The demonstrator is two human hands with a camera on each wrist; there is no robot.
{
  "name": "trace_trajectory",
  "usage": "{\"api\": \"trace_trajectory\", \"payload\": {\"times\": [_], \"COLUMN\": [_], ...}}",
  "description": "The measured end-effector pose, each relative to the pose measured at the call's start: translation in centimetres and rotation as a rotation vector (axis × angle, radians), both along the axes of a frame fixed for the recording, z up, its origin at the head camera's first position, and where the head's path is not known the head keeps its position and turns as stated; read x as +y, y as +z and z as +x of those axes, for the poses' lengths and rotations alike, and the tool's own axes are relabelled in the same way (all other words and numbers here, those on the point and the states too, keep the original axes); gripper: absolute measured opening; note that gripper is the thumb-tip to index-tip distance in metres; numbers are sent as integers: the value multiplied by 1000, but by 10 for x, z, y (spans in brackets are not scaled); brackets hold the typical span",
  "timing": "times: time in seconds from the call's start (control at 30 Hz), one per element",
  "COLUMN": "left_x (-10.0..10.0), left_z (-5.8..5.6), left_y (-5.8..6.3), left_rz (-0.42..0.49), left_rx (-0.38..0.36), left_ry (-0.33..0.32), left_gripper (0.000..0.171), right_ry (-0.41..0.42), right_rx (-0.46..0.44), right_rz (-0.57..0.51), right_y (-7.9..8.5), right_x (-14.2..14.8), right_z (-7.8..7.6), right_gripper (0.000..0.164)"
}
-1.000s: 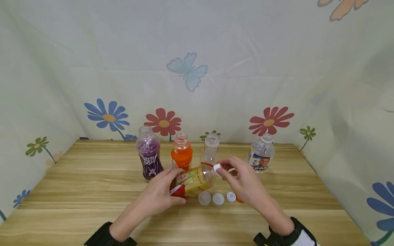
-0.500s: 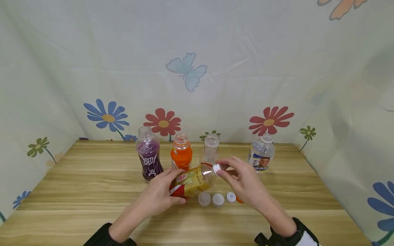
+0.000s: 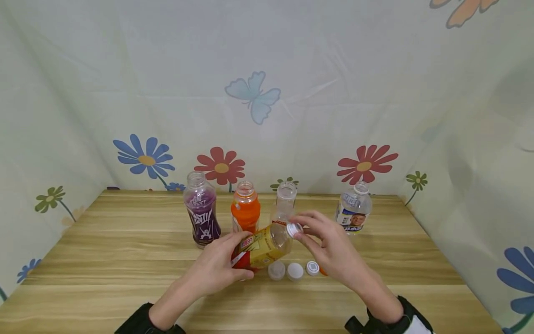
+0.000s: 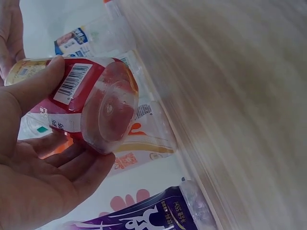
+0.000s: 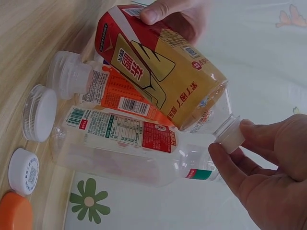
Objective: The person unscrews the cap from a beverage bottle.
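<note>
My left hand (image 3: pixel 219 262) grips the lower part of a clear plastic bottle (image 3: pixel 264 248) with a yellow and red label, tilted with its neck to the right. In the left wrist view the fingers and thumb wrap round the bottle's base (image 4: pixel 112 110). My right hand (image 3: pixel 333 243) pinches a white cap (image 3: pixel 294 229) between thumb and fingers at the bottle's mouth. As the right wrist view shows, the cap (image 5: pixel 231 139) sits at the end of the neck. Whether its threads are engaged I cannot tell.
Behind stand uncapped bottles: a purple one (image 3: pixel 202 213), an orange one (image 3: pixel 245 211), a clear one (image 3: pixel 286 199) and a blue-labelled one (image 3: pixel 354 208). In front lie a translucent cap (image 3: pixel 276 270), two white caps (image 3: pixel 295 271) and an orange cap (image 5: pixel 15 212) on the wooden table (image 3: pixel 125 260).
The white cap has turned slightly at the bottle's mouth, its top now facing me more. The right fingers have shifted a little left with it; the left hand keeps its grip.
</note>
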State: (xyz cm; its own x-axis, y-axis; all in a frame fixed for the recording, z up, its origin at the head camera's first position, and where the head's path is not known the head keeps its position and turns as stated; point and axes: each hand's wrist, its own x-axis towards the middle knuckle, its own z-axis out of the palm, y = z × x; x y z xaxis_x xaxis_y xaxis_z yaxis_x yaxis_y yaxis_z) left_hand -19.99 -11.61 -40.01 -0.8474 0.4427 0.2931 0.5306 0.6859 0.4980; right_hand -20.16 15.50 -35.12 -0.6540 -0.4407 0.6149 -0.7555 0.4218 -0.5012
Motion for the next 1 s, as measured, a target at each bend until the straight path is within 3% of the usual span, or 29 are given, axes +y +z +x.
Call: {"api": "trace_trajectory", "payload": {"times": [0.37, 0.7, 1.0], "left_x": [0, 0, 1], "left_z": [-1, 0, 2], "left_y": [-3, -3, 0], "left_rz": [-2, 5, 1], "left_rx": [8, -8, -26], "left_ry": [-15, -21, -10], "left_gripper": [74, 74, 74], "right_ry": [2, 50, -130], "right_rx": [60, -14, -2], "right_rz": [49, 8, -58], "right_y": [2, 5, 4], "right_x": [1, 3, 1], "right_z": [2, 3, 3], "right_gripper": [32, 30, 21]}}
